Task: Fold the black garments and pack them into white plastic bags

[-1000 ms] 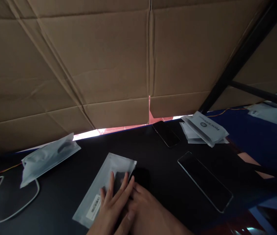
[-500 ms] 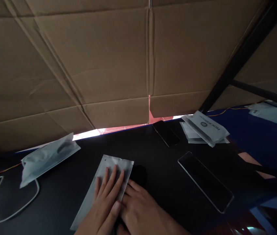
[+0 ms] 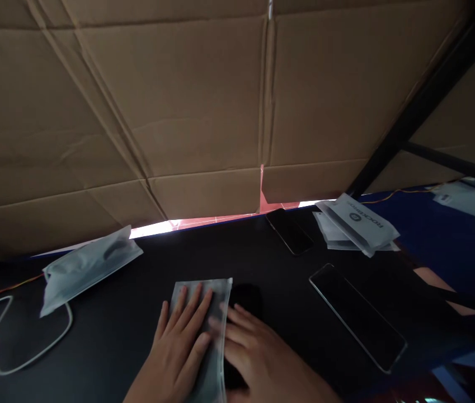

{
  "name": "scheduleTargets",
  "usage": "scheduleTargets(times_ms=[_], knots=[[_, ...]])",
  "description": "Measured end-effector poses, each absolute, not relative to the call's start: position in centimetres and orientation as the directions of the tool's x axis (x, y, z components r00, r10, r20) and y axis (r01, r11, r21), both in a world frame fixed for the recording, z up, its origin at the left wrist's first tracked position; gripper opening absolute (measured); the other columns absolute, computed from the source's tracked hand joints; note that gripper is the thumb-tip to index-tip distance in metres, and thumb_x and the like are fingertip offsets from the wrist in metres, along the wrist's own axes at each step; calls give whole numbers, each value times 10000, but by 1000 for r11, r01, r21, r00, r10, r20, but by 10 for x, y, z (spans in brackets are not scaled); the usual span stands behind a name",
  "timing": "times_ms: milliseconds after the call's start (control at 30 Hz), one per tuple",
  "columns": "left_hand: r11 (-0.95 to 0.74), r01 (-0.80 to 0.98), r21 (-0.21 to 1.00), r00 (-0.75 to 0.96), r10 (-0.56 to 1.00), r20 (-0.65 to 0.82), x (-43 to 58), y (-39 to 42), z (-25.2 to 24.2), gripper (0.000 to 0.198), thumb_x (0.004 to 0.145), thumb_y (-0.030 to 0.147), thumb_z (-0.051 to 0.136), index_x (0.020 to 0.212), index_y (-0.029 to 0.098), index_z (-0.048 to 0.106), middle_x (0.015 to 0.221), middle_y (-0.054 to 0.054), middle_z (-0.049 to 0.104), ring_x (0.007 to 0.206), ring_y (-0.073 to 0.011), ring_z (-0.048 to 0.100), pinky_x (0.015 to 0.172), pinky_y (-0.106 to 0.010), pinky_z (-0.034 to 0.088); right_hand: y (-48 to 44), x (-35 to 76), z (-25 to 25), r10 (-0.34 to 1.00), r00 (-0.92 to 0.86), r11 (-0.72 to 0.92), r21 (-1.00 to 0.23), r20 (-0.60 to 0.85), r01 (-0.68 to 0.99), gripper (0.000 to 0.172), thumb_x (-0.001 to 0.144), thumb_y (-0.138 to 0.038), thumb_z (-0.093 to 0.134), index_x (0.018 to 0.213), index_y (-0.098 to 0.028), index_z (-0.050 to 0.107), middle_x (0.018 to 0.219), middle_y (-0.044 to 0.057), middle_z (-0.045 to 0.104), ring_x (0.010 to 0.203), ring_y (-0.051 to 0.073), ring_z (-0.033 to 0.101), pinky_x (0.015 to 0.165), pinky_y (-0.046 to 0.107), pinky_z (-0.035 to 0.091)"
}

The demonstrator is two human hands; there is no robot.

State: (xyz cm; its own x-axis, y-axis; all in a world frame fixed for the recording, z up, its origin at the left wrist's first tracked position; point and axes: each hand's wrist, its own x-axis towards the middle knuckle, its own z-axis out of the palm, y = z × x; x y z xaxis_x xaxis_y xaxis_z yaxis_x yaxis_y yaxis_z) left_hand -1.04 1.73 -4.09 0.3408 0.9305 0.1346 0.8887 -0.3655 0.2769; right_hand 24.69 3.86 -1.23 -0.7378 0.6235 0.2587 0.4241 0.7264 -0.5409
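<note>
On the black tabletop (image 3: 115, 296), my left hand (image 3: 174, 352) lies spread on the frosted rectangular plastic pouch (image 3: 212, 364), already laid flat, while my right hand (image 3: 258, 350) is blurred at its right edge, so whether it pinches, or sealing remains, I cannot tell.
</note>
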Motion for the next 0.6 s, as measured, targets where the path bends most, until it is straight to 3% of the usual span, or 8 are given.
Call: scheduleTargets(times_ms=[100,200,267,333,400,500,600], knots=[[-366,894,259,336,930,151,-9,18,-46,691,1135,315,378,1746,410,69,1773,-66,378,1641,-384,282,1190,-794,329,33,259,-17,711,-674,667,-498,203,554,674,971,-578,807,1474,-150,675,1566,79,665,1557,331,503,1318,487,404],[-371,895,249,340,927,160,-3,16,-47,697,1133,311,373,1751,390,61,1781,-83,368,1654,-382,261,1206,-796,296,28,260,-21,672,-719,701,-463,178,542,679,1025,-572,740,1555,-167,611,1575,62,658,1554,347,505,1281,503,460],[-374,898,231,340,924,174,2,15,-45,712,1127,343,403,1754,375,68,1784,-107,357,1656,-413,245,1192,-840,239,26,256,-27,612,-755,754,-461,234,468,491,1095,-470,676,1518,-224,639,1502,9,717,1554,271,510,1313,441,413],[-388,899,202,353,917,186,8,14,-41,740,1119,394,440,1759,347,71,1781,-145,346,1647,-455,249,1157,-883,205,24,249,-36,564,-765,798,-442,309,410,257,1155,-356,585,1319,-248,750,1313,-35,809,1528,189,534,1352,381,330],[-413,894,174,381,905,190,11,12,-37,759,1118,412,445,1763,319,56,1773,-175,343,1633,-471,282,1132,-891,238,24,241,-47,528,-769,829,-413,361,376,270,1179,-301,528,1161,-238,790,1199,-43,838,1508,156,546,1364,354,290],[-453,879,151,424,886,190,11,11,-33,737,1128,410,393,1765,296,39,1762,-179,360,1618,-451,334,1128,-849,323,26,225,-58,550,-747,814,-442,375,377,264,1169,-262,541,1346,-236,735,1333,-29,803,1504,153,551,1359,340,296],[-476,869,137,447,872,200,6,11,-30,723,1131,470,335,1766,282,44,1770,-161,355,1624,-429,330,1154,-799,351,28,207,-59,653,-670,727,-537,353,427,435,1136,-262,592,1570,-229,581,1513,17,711,1481,188,591,1332,342,353]])
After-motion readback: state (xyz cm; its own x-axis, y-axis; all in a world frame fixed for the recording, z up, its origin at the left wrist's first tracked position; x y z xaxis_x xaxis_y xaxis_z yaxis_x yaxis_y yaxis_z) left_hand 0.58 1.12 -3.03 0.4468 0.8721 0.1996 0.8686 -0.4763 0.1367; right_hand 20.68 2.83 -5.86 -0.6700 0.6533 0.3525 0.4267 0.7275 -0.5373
